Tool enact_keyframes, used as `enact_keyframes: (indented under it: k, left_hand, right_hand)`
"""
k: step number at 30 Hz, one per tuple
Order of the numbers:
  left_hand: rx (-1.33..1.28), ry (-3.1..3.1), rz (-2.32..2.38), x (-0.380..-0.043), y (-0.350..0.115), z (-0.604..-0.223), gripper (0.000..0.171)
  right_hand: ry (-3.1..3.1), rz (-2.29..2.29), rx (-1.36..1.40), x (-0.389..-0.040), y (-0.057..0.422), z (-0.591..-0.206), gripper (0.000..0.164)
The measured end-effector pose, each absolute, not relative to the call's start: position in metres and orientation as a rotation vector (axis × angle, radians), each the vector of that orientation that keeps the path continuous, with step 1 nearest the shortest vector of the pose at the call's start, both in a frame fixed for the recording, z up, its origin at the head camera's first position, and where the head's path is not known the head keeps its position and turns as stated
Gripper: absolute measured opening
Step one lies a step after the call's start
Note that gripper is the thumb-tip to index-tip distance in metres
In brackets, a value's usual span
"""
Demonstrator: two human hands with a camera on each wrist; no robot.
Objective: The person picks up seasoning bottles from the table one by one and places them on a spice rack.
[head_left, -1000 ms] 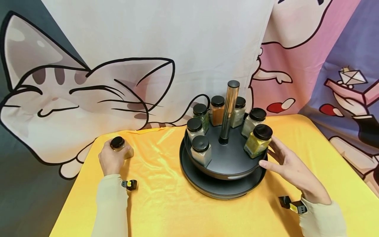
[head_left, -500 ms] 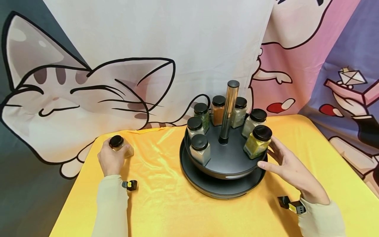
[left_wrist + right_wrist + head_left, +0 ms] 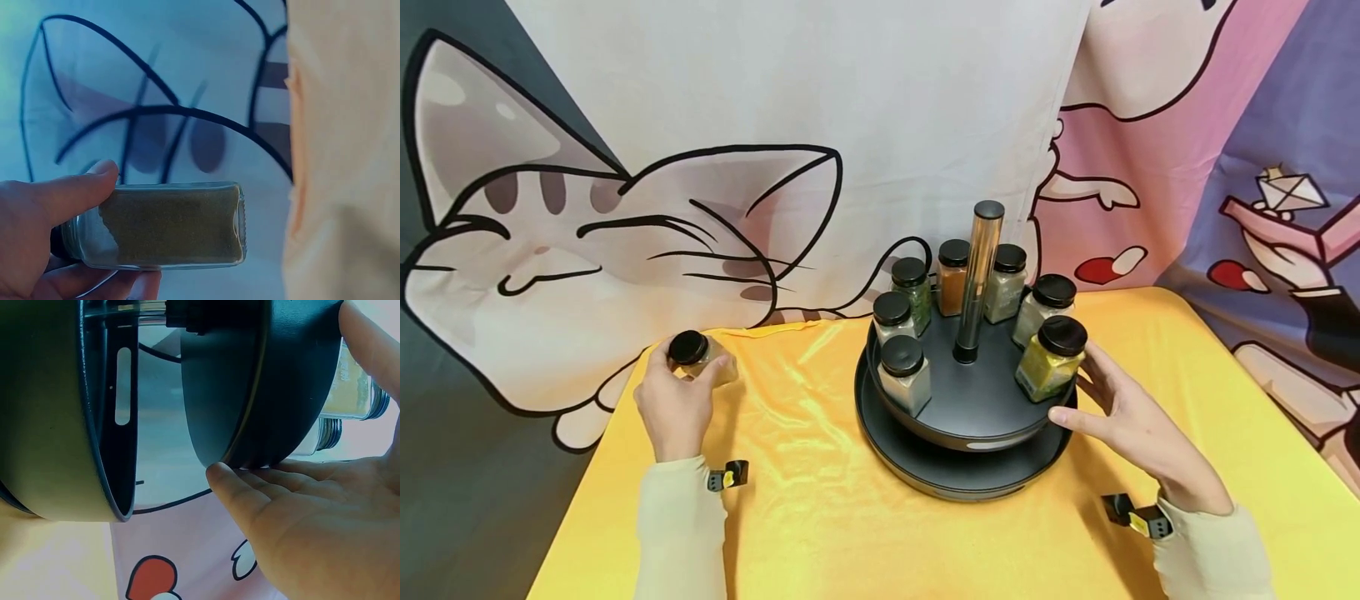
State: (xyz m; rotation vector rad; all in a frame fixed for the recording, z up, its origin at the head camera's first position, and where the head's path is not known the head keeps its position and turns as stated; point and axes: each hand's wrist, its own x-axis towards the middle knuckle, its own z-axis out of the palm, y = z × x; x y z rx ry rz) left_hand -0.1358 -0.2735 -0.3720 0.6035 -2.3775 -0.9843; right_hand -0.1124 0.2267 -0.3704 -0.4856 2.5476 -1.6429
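Observation:
My left hand (image 3: 677, 408) grips a spice jar (image 3: 706, 360) by its black-lid end, over the left side of the table. In the left wrist view the glass jar (image 3: 169, 225) lies sideways across the picture, with brownish powder inside; thumb and fingers wrap its lid end. My right hand (image 3: 1131, 425) touches the outer wall of the upper tier of a black two-tier turntable (image 3: 977, 412). In the right wrist view its fingers lie along the upper tier's wall (image 3: 294, 381), thumb near the rim. A jar with yellow contents (image 3: 1049, 367) stands close to that hand.
Several black-lidded spice jars ring the upper tier, among them an orange one (image 3: 952, 287) and a green one (image 3: 912, 300). A clear post (image 3: 979, 283) rises from its centre. A yellow cloth (image 3: 805, 517) covers the table; a printed curtain (image 3: 925, 108) hangs behind.
The left hand has raised its jar and shifted slightly left. The upper tier has turned a little clockwise as seen from above, with the right hand against its edge.

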Motion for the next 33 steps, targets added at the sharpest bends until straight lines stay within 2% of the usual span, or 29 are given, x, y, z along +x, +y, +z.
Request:
enact_keyframes:
  k: [19, 33]
  left_hand:
    - [0.270, -2.234, -0.834, -0.097, -0.219, -0.324, 0.064]
    - [0.018, -2.184, -0.953, -0.065, -0.174, -0.296, 0.063]
  right_hand:
    - [2.564, -1.612, -0.421, -0.110, 0.224, -0.369, 0.092]
    - [2.600, -1.546, -0.379, -0.107, 0.223, -0.366, 0.094]
